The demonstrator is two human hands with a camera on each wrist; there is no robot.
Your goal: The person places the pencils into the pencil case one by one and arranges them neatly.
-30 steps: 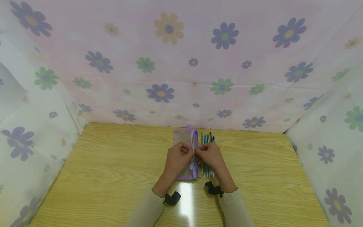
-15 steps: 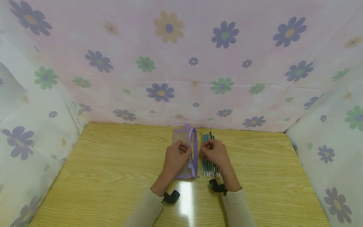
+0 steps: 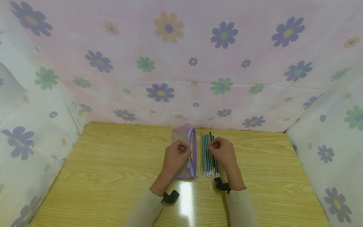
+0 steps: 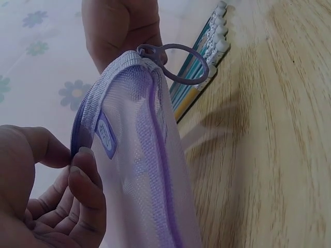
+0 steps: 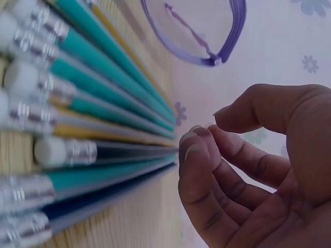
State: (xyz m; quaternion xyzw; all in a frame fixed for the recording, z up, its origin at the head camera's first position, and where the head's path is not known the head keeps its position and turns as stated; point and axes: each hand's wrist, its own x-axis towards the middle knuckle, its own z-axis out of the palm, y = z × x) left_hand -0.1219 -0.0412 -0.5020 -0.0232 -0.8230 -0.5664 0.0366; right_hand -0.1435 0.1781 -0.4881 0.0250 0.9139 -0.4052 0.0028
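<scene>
A mesh pencil case [image 3: 180, 135] with purple edging lies lengthwise on the table, its zipped side gaping. My left hand [image 3: 175, 157] pinches one zipper edge between thumb and fingertips, lifting it into a bow; the left wrist view shows the grip beside a small label [image 4: 106, 135]. To the right, a row of pencils [image 3: 206, 159] lies side by side, teal, yellow and dark, with white erasers towards me. Over the right side of this row is my right hand [image 3: 224, 153]. In the right wrist view its fingers are loosely bent, thumb apart from them, holding nothing.
A purple ring [image 4: 207, 70] hangs at the near end of the case's zipper. Black wrist cameras [image 3: 171, 197] sit on both wrists. Behind the wooden table [image 3: 119, 170] a flowered cloth [image 3: 181, 75] rises, with more cloth at both sides.
My right hand has left the case's zipper edge and moved right, over the pencils. My left hand keeps its pinch, and the case's opening shows wider.
</scene>
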